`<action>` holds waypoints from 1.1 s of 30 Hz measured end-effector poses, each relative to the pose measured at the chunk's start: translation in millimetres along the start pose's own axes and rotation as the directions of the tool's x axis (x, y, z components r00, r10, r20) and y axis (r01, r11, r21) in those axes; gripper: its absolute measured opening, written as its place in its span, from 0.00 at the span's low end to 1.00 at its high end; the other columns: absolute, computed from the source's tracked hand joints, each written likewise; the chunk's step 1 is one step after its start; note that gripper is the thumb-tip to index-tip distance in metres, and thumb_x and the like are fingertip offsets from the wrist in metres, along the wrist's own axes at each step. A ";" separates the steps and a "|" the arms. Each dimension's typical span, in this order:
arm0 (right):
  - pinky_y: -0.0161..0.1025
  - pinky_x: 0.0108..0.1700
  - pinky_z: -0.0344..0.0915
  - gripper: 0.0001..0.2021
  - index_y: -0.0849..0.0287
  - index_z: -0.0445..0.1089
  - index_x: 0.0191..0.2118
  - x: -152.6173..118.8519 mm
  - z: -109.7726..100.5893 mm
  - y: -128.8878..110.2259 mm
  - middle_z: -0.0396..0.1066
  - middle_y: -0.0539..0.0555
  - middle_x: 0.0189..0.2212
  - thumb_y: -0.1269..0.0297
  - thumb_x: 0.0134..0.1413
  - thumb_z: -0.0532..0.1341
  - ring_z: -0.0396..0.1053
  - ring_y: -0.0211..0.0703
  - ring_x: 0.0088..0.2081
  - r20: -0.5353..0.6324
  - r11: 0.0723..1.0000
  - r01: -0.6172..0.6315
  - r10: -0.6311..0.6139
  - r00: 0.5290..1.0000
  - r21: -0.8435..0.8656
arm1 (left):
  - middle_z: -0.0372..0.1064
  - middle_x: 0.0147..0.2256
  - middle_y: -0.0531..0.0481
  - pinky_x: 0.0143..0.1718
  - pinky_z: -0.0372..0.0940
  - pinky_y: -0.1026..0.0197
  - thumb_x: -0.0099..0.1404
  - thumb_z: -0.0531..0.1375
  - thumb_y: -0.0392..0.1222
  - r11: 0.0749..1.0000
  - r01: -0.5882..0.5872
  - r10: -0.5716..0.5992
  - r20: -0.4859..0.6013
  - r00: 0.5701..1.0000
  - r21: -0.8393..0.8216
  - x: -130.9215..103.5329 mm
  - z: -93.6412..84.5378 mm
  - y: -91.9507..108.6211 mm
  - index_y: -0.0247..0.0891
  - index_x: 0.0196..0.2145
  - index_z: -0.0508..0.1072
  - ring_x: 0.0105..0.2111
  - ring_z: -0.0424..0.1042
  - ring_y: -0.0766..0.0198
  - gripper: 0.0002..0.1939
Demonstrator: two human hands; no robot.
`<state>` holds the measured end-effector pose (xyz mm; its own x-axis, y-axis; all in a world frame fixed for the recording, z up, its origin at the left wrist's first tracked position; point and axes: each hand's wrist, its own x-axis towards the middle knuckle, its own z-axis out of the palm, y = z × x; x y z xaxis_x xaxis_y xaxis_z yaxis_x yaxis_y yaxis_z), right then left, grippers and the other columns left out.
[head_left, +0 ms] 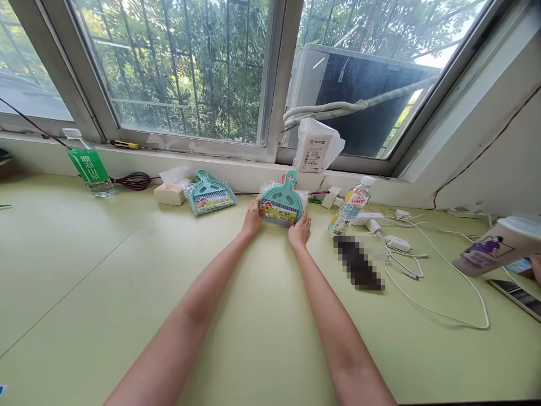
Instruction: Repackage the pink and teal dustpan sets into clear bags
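A teal dustpan-and-brush set in clear wrapping (pixel 282 202) leans near the windowsill wall at the far side of the table. My left hand (pixel 252 219) grips its left edge, and my right hand (pixel 300 229) holds its lower right corner. Both arms are stretched forward over the table. Just left of my left hand lies a second wrapped teal dustpan set (pixel 210 194), touched by neither hand. Something red shows partly behind the held set's handle.
On the pale green table (pixel 105 270), a tissue pack (pixel 171 190) and a water bottle (pixel 90 166) stand left. Rightward are a drink bottle (pixel 351 206), white cables (pixel 448 321), a cup (pixel 496 248) and a phone (pixel 518 296). Another person's hand shows at the right edge.
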<state>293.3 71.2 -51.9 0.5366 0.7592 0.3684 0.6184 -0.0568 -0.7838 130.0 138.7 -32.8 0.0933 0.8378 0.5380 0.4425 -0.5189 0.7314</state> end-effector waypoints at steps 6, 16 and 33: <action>0.60 0.68 0.46 0.36 0.67 0.37 0.72 15.0 8.7 -3.0 0.47 0.70 0.71 0.72 0.59 0.46 0.47 0.59 0.71 0.020 1.000 0.004 -0.004 1.000 0.002 | 0.61 0.62 0.33 0.63 0.56 0.40 0.64 0.57 0.34 0.997 0.083 -0.083 0.110 0.990 0.007 21.8 15.2 -28.0 0.35 0.65 0.56 0.63 0.61 0.43 0.32; 0.56 0.68 0.50 0.36 0.69 0.39 0.71 28.5 13.8 -0.2 0.46 0.72 0.70 0.72 0.58 0.47 0.48 0.59 0.70 0.030 1.000 0.007 -0.007 1.000 0.003 | 0.70 0.54 0.36 0.58 0.62 0.43 0.65 0.56 0.37 0.992 0.081 -0.063 0.184 0.981 -0.092 32.9 17.0 -36.8 0.36 0.63 0.56 0.53 0.71 0.47 0.29; 0.51 0.69 0.51 0.39 0.63 0.43 0.71 17.5 -11.4 3.4 0.51 0.64 0.70 0.66 0.56 0.57 0.50 0.53 0.70 0.128 0.994 -0.007 -0.007 0.992 0.106 | 0.49 0.67 0.26 0.70 0.44 0.50 0.61 0.63 0.40 0.983 0.183 -0.176 0.141 0.974 -0.035 6.3 -8.1 -9.4 0.24 0.67 0.51 0.70 0.47 0.45 0.42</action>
<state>311.4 76.9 -42.5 0.4550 0.8360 0.3067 0.5500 0.0071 -0.8351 119.2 147.5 -32.9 0.1385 0.9315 0.3362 0.4211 -0.3627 0.8314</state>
